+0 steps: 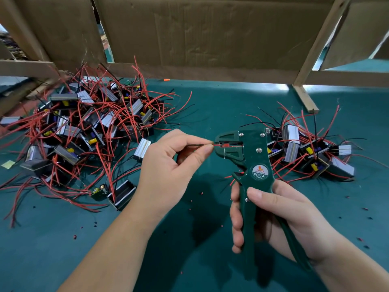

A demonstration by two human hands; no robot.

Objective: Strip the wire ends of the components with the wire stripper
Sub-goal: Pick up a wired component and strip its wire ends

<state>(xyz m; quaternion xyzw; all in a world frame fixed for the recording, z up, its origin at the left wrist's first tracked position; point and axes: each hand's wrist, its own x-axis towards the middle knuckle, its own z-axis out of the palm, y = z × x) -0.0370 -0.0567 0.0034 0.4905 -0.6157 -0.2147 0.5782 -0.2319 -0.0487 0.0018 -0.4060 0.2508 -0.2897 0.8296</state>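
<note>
My right hand (280, 218) grips the handles of a dark green wire stripper (250, 163), held upright with its jaws pointing left. My left hand (172, 165) pinches a red wire (217, 145) between thumb and forefinger, and the wire's end lies inside the stripper's jaws. The component that this wire belongs to is hidden behind my left hand. A big heap of black and silver components with red and black wires (84, 127) lies at the left. A smaller heap of the same components (309, 152) lies to the right, behind the stripper.
The table is covered with a green mat (210, 110), dotted with small bits of cut insulation (360, 239). Cardboard sheets (200, 32) and wooden frame bars (305, 98) close off the back. A yellow scrap (8, 164) lies at the far left.
</note>
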